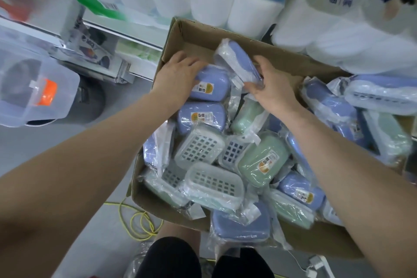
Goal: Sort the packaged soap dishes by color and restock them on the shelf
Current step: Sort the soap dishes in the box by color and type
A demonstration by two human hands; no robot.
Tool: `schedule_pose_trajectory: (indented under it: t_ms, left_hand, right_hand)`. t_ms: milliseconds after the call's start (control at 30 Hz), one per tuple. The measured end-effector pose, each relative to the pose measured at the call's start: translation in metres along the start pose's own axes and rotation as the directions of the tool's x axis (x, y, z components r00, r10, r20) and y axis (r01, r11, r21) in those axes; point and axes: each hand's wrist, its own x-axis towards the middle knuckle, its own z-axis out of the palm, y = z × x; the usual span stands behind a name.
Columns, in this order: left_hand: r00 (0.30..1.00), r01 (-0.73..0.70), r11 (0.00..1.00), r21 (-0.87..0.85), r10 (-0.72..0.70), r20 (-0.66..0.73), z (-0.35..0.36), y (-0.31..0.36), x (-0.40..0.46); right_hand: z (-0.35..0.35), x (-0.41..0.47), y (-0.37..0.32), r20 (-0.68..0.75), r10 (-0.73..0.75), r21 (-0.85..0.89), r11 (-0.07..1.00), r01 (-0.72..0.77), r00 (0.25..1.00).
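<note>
Reading the sticker labels fails; their print blurs. My left hand (pixel 178 74) lies flat-fingered on a blue soap dish (pixel 211 84), while my right hand (pixel 270 88) grips a tilted blue bagged dish (pixel 234 61) above the cardboard box (pixel 225 36) of glossy, rounded blue and green dishes.

Both bare forearms are reaching forward and slightly inward, converging ahead of the body. The left hand (pixel 178 74) is lying palm-down, fingers extended and spread, pressing flat on what is under it. The right hand (pixel 272 87) is angling in from the right, back of the hand up, fingers curling forward and the thumb pinching in from the left.
</note>
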Motion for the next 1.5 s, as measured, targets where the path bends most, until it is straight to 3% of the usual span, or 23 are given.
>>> schedule_pose_trajectory:
  t_ms: [100,200,300,400,500,600,700,800,900,1000,1133,1233,1333,1400,1467,1500]
  left_hand:
    - [0.996,0.093,0.994,0.061,-0.092,-0.012,0.000,0.005,0.007]
    - [0.975,0.199,0.980,0.000,-0.198,-0.100,-0.013,0.011,0.008]
    - [0.952,0.182,0.982,-0.041,-0.187,-0.243,-0.029,0.009,-0.005]
    - [0.944,0.146,0.988,-0.050,-0.154,-0.292,-0.039,0.001,-0.033]
    - [0.974,0.111,0.991,-0.079,-0.124,-0.189,-0.040,-0.004,-0.059]
    - [0.980,0.108,0.982,-0.154,-0.132,-0.152,-0.042,-0.006,-0.078]
    - [0.964,0.189,0.960,-0.208,-0.222,-0.149,-0.052,-0.002,-0.098]
    - [0.948,0.317,0.938,-0.138,-0.309,0.076,-0.062,0.006,-0.116]
    - [0.874,0.380,0.925,-0.016,-0.353,0.334,-0.062,0.017,-0.133]
    - [0.855,0.397,0.916,0.052,-0.390,0.342,-0.056,0.032,-0.149]
    - [0.880,0.427,0.904,0.020,-0.420,0.222,-0.068,0.046,-0.158]
    - [0.904,0.426,0.899,-0.103,-0.426,0.026,-0.085,0.047,-0.159]
    - [0.924,0.287,0.933,-0.216,-0.329,-0.194,-0.101,0.048,-0.150]
    - [0.933,0.169,0.961,-0.220,-0.228,-0.279,-0.106,0.052,-0.138]
    - [0.941,0.042,0.976,-0.215,-0.111,-0.321,-0.106,0.059,-0.126]
    - [0.943,-0.018,0.979,-0.205,-0.051,-0.327,-0.105,0.062,-0.121]
  right_hand:
    - [-0.006,-0.012,0.001,-0.168,-0.192,-0.167,0.972,0.164,0.967]
    - [-0.009,-0.019,-0.004,-0.277,-0.365,-0.267,0.918,0.294,0.889]
    - [-0.001,-0.016,-0.016,-0.256,-0.469,-0.373,0.855,0.361,0.845]
    - [0.019,-0.009,-0.022,-0.082,-0.528,-0.444,0.779,0.444,0.845]
    - [0.027,-0.004,-0.024,0.071,-0.479,-0.382,0.797,0.468,0.875]
    - [0.019,-0.012,-0.023,0.060,-0.476,-0.382,0.802,0.460,0.878]
    - [0.014,-0.032,-0.007,0.069,-0.477,-0.508,0.739,0.442,0.876]
    - [0.012,-0.054,0.021,0.140,-0.433,-0.589,0.687,0.426,0.891]
    - [0.004,-0.068,0.032,0.100,-0.389,-0.635,0.684,0.360,0.916]
    - [-0.003,-0.075,0.030,0.074,-0.342,-0.645,0.700,0.307,0.937]
    - [-0.012,-0.079,0.021,0.135,-0.198,-0.670,0.704,0.236,0.971]
    - [-0.018,-0.083,0.006,0.139,-0.182,-0.508,0.830,0.228,0.973]
    - [-0.030,-0.087,-0.021,0.139,-0.260,-0.233,0.929,0.287,0.956]
    - [-0.039,-0.086,-0.039,0.106,-0.214,0.041,0.977,0.211,0.971]
    - [-0.048,-0.081,-0.051,0.086,-0.133,0.367,0.925,0.093,0.987]
    - [-0.050,-0.074,-0.052,0.062,-0.133,0.442,0.892,0.092,0.989]
